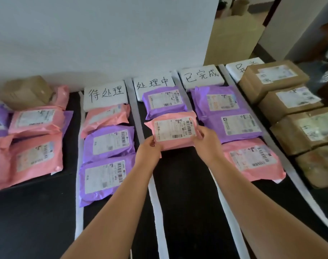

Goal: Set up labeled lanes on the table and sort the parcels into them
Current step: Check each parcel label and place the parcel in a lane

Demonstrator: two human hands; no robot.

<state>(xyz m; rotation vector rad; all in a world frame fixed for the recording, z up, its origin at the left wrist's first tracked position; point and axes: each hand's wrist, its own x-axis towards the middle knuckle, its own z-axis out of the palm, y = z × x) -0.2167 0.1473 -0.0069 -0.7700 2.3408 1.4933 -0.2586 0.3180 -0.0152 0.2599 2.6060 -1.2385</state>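
Over in the second lane from the left on the black counter [181,193], both hands are clamped on a pink plastic mailer parcel [173,130] with its white shipping label facing up. The left hand [149,152] pinches the near left corner and the right hand [209,141] grips the right edge, thumbs on top. Honestly can't tell if the parcel lies flat on the counter or is lifted a bit. Its far edge sits right against a purple plastic mailer [164,101], which lies just near of the white foam block marked 处理中 [152,85].

Long white strips [157,202] run near to far and split the counter into lanes. The lane to the left has a white block reading 待处理 [106,95] at the far end, then a pink mailer [105,116] and two purple mailers [108,142] in a row toward the near edge. To the right of the held parcel, the lane under the 已完成 block [202,76] holds two purple parcels [234,126] and a pink parcel [251,157] nearest.

The rightmost lane is a row of brown cardboard boxes [283,101]; the far one covers part of a fourth white block [236,69], so that one's unreadable. On the far left, outside the strips, sits a loose pile of pink and purple mailers [36,122] plus a brown box [28,90] by the white wall [103,34].
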